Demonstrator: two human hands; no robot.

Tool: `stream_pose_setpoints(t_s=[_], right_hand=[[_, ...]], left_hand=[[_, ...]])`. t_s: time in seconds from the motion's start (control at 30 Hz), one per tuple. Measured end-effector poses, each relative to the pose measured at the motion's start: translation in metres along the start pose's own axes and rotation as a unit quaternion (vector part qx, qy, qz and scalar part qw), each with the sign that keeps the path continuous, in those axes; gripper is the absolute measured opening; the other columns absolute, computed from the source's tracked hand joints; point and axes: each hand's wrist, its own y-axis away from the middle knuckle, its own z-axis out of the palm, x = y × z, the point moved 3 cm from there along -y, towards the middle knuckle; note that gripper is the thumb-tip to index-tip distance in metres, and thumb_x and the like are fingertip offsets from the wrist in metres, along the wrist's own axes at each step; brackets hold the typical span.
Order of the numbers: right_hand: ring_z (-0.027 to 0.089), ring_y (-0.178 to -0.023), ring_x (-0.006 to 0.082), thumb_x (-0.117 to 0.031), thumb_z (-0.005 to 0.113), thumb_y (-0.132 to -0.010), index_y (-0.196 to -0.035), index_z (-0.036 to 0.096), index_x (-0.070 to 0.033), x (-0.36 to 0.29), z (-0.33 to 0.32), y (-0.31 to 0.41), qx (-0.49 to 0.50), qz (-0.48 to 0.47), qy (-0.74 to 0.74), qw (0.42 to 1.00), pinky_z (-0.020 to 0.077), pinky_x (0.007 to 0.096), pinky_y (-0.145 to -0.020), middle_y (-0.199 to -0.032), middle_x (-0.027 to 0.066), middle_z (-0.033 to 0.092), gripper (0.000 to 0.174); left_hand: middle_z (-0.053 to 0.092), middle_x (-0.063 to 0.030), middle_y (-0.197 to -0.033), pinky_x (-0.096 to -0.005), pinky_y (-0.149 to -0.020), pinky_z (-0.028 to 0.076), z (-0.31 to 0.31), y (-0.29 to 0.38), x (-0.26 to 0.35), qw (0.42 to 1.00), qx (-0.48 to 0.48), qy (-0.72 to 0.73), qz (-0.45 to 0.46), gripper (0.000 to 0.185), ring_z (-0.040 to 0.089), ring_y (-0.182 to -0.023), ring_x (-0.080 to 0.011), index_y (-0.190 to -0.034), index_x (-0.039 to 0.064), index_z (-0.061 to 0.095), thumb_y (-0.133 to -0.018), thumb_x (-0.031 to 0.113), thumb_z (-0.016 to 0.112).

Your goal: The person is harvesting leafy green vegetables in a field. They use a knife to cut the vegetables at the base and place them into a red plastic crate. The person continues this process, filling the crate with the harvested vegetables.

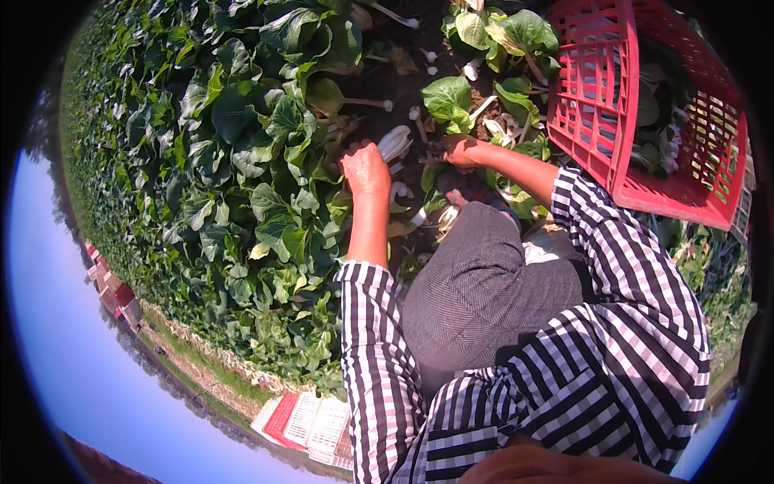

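Note:
My left hand (366, 168) is closed around a head of bok choy (394, 144) at the edge of the standing leafy crop (260, 157). Its pale, cut-looking base points up and right out of my fist. Across a narrow strip of dark soil (417, 91), my right hand (461, 151) is low to the ground with fingers curled. Something thin and dark shows by its fingertips, too unclear to name. Loose leaves and white stalk pieces (400, 192) lie between my hands and my knee.
A red plastic crate (626, 103) stands tilted at upper right, with bok choy (656, 115) inside. Cut plants with broad leaves (447, 100) lie on the soil beside it. More red and white crates (302, 420) are stacked at the field's edge.

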Motion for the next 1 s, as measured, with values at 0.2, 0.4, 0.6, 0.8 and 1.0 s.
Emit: stream_pose_setpoints(t_s=[0.2, 0.4, 0.6, 0.8, 1.0], right_hand=[[0.061, -0.064, 0.0074, -0.032, 0.068, -0.094, -0.124, 0.054, -0.004, 0.019, 0.000, 0.079, 0.175, -0.177, -0.530, 0.810, 0.0495, 0.0221, -0.053, -0.095, 0.0062, 0.071, 0.042], [0.057, -0.072, 0.0054, -0.027, 0.085, -0.079, -0.128, 0.057, 0.000, -0.046, -0.031, 0.098, 0.125, -0.241, -0.489, 0.829, 0.0462, 0.0218, -0.060, -0.096, 0.0004, 0.064, 0.062], [0.061, -0.103, 0.0104, -0.005, 0.083, -0.078, -0.135, 0.055, -0.002, -0.075, -0.029, 0.128, 0.033, -0.348, -0.385, 0.854, 0.0503, 0.0284, -0.095, -0.118, 0.0033, 0.064, 0.063], [0.063, -0.076, 0.0101, -0.015, 0.072, -0.087, -0.119, 0.058, -0.003, -0.040, -0.002, 0.092, 0.077, -0.183, -0.242, 0.950, 0.0521, 0.0288, -0.069, -0.084, 0.0027, 0.065, 0.038], [0.066, -0.066, 0.0226, -0.033, 0.059, -0.096, -0.104, 0.059, 0.000, -0.058, -0.016, -0.001, 0.150, -0.150, -0.206, 0.955, 0.0528, 0.0361, -0.064, -0.079, 0.0125, 0.066, 0.033]], left_hand=[[0.073, -0.0164, -0.095, -0.0452, -0.080, 0.052, -0.035, 0.072, 0.002, 0.928, -0.109, 0.327, -0.144, 0.055, 0.070, -0.087, -0.0359, -0.099, 0.005, 0.058, -0.064, 0.029, 0.093], [0.073, -0.0113, -0.101, -0.0347, -0.079, 0.055, -0.038, 0.102, 0.023, 0.816, -0.080, 0.564, -0.099, 0.062, 0.069, -0.088, -0.0198, -0.117, 0.004, 0.062, -0.062, 0.008, 0.091], [0.070, -0.0057, -0.106, -0.0311, -0.080, 0.057, -0.030, 0.092, 0.024, 0.693, -0.102, 0.701, -0.136, 0.056, 0.068, -0.090, -0.0144, -0.118, 0.002, 0.063, -0.066, -0.003, 0.082], [0.071, -0.0063, -0.098, -0.0315, -0.081, 0.053, -0.111, 0.073, 0.002, 0.771, 0.119, 0.616, -0.113, 0.039, 0.067, -0.087, -0.0175, -0.107, 0.005, 0.066, -0.072, 0.008, 0.082], [0.059, -0.0173, -0.139, -0.0474, -0.082, 0.056, -0.113, -0.006, -0.048, 0.993, 0.077, 0.087, -0.006, 0.025, 0.070, -0.095, -0.0402, -0.102, 0.007, 0.069, -0.079, 0.009, 0.062]])
